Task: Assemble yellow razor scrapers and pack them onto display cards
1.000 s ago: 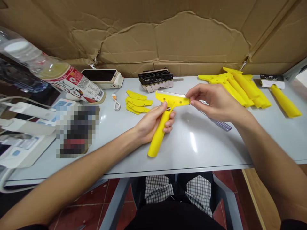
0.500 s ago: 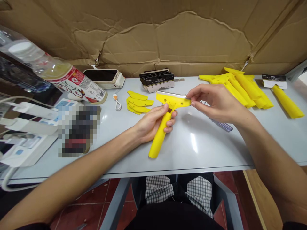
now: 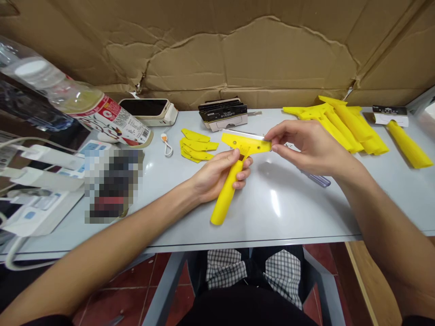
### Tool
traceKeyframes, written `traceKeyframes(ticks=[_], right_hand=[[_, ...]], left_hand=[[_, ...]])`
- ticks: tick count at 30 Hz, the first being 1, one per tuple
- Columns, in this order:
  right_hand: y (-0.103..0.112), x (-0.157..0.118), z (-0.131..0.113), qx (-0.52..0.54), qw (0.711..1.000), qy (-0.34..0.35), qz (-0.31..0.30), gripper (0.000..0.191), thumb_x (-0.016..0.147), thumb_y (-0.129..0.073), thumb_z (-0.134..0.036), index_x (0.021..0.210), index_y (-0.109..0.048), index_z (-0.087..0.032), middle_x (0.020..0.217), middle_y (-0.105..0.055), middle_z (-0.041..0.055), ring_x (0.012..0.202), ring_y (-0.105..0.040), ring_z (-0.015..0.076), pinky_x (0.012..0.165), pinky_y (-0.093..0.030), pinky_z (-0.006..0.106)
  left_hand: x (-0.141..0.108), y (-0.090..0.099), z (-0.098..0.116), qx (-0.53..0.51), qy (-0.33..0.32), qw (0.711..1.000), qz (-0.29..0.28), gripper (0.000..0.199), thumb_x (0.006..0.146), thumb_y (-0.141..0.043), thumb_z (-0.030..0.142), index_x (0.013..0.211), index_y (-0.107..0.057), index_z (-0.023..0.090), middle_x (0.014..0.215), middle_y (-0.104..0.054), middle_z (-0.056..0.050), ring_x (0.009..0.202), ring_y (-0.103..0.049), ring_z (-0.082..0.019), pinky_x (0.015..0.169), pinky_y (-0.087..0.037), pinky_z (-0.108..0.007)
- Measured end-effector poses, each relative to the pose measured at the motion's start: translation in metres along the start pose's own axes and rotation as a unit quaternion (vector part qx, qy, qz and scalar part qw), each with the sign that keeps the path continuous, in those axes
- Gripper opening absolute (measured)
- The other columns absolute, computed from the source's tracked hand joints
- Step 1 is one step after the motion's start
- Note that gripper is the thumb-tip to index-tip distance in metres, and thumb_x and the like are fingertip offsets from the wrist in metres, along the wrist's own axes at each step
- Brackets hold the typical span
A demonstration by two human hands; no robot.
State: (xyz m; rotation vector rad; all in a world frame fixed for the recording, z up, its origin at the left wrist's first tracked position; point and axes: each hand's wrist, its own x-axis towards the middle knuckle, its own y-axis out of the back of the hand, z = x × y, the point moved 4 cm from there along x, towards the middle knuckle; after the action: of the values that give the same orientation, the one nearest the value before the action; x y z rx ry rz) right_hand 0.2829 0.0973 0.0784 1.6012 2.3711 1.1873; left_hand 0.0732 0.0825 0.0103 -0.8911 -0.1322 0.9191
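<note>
Yellow scraper (image 3: 232, 179) between left hand (image 3: 217, 175), closed round handle (image 3: 224, 199), and right hand (image 3: 306, 147), pinching head (image 3: 244, 142) at one corner.

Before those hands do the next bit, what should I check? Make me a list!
1. Left hand holding the yellow scraper by its handle: ok.
2. Right hand at the right end of the scraper's head: ok.
3. Metal strip along the head's top edge: ok.
4. Metal strip fixed tight: cannot tell.
5. Purple-handled tool fully in sight: not ok, the right hand partly hides it.
6. Loose yellow plates lying on the table: ok.
</note>
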Motion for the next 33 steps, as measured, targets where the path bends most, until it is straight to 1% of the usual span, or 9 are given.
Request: traceKeyframes(ticks=[4,8,13,16,20,24,29,33], right_hand=[[0.004,0.000,-0.002,-0.039,0.999,0.024,0.014,0.014,0.093,-0.071,-0.026,0.105,-0.079,-0.026,0.102,-0.081,0.0031,0.090,-0.074,0.0229,0.087,-0.061,0.041],[0.006,-0.001,-0.012,-0.103,0.990,0.074,0.056,0.014,0.094,-0.069,-0.022,0.105,-0.078,-0.026,0.103,-0.081,0.0037,0.095,-0.074,0.0246,0.091,-0.060,0.044],[-0.006,-0.003,-0.026,-0.146,0.975,0.157,0.059,0.017,0.099,-0.063,-0.016,0.105,-0.075,-0.026,0.099,-0.078,0.0046,0.102,-0.071,0.0268,0.095,-0.058,0.049],[-0.011,-0.005,-0.032,-0.188,0.963,0.187,0.051,0.020,0.103,-0.056,-0.015,0.108,-0.073,-0.024,0.101,-0.076,0.0070,0.107,-0.069,0.0289,0.095,-0.057,0.051],[-0.014,-0.010,-0.038,-0.242,0.950,0.198,0.026,0.025,0.106,-0.050,-0.011,0.113,-0.072,-0.021,0.105,-0.074,0.0100,0.116,-0.067,0.0320,0.097,-0.054,0.055],[-0.017,-0.015,-0.049,-0.298,0.934,0.200,0.006,0.025,0.108,-0.049,-0.010,0.109,-0.072,-0.021,0.108,-0.073,0.0110,0.121,-0.066,0.0342,0.098,-0.052,0.057],[-0.023,-0.015,-0.057,-0.346,0.915,0.205,-0.012,0.031,0.110,-0.045,-0.009,0.099,-0.071,-0.020,0.101,-0.072,0.0099,0.113,-0.068,0.0312,0.093,-0.052,0.054],[-0.021,-0.014,-0.051,-0.338,0.916,0.215,0.001,0.032,0.111,-0.044,-0.009,0.097,-0.071,-0.019,0.098,-0.073,0.0088,0.105,-0.067,0.0275,0.089,-0.051,0.050]], left_hand=[[-0.004,-0.007,0.000,0.009,-0.020,1.000,0.014,0.019,0.096,-0.080,0.025,0.092,-0.067,0.013,0.089,-0.065,-0.003,0.061,-0.056,-0.008,0.046,-0.046,-0.016],[-0.009,-0.014,-0.003,0.024,-0.024,0.999,0.002,0.027,0.090,-0.087,0.030,0.089,-0.068,0.011,0.088,-0.064,-0.003,0.061,-0.055,-0.007,0.046,-0.046,-0.015],[-0.011,-0.016,-0.007,0.041,-0.020,0.999,-0.004,0.030,0.091,-0.087,0.035,0.088,-0.069,0.011,0.088,-0.062,-0.002,0.060,-0.053,-0.007,0.047,-0.046,-0.016],[-0.011,-0.015,-0.007,0.048,-0.016,0.999,0.000,0.032,0.089,-0.089,0.037,0.089,-0.070,0.011,0.088,-0.062,-0.002,0.060,-0.053,-0.006,0.047,-0.047,-0.016],[-0.011,-0.013,-0.008,0.052,-0.010,0.999,-0.005,0.037,0.086,-0.092,0.041,0.090,-0.072,0.011,0.087,-0.062,-0.002,0.061,-0.055,-0.007,0.047,-0.046,-0.015],[-0.009,-0.012,-0.009,0.041,-0.006,0.999,-0.013,0.035,0.086,-0.092,0.041,0.092,-0.072,0.012,0.085,-0.062,-0.001,0.061,-0.057,-0.007,0.048,-0.047,-0.015],[-0.008,-0.012,-0.010,0.022,0.009,1.000,-0.012,0.033,0.088,-0.090,0.039,0.091,-0.072,0.012,0.082,-0.061,-0.001,0.060,-0.055,-0.008,0.048,-0.046,-0.015],[-0.010,-0.016,-0.011,0.000,0.026,1.000,-0.013,0.029,0.091,-0.087,0.036,0.090,-0.070,0.014,0.080,-0.059,0.000,0.059,-0.053,-0.008,0.047,-0.045,-0.015]])
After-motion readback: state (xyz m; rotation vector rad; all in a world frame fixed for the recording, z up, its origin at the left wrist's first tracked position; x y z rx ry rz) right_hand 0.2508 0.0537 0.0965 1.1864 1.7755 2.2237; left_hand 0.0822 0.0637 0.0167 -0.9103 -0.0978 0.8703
